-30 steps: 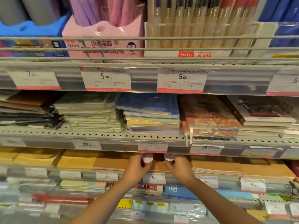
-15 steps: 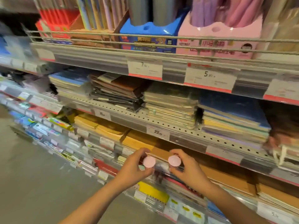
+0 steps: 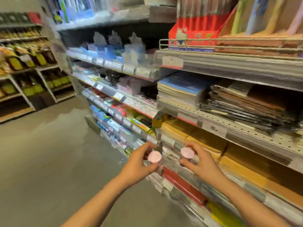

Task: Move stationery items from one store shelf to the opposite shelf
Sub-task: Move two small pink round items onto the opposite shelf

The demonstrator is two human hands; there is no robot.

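My left hand (image 3: 139,163) is shut on a small item with a round pink end (image 3: 154,156). My right hand (image 3: 199,163) is shut on a second item with the same round pink end (image 3: 187,152). Both hands are held out side by side at waist height, in front of the lower shelves of the stationery rack (image 3: 213,122). The rest of each item is hidden by my fingers, so its shape is unclear. The picture is blurred by motion.
The rack on my right carries stacked notebooks (image 3: 180,89), brown envelopes (image 3: 205,140) and a red pen box (image 3: 193,30) behind a wire rail. Grey aisle floor (image 3: 49,161) opens to the left. Another shelf unit with bottles (image 3: 24,63) stands far left.
The view has swung left, away from facing the shelf, so the aisle floor and a far shelf now show. Both hands keep hold of the pink-ended items and stay side by side.
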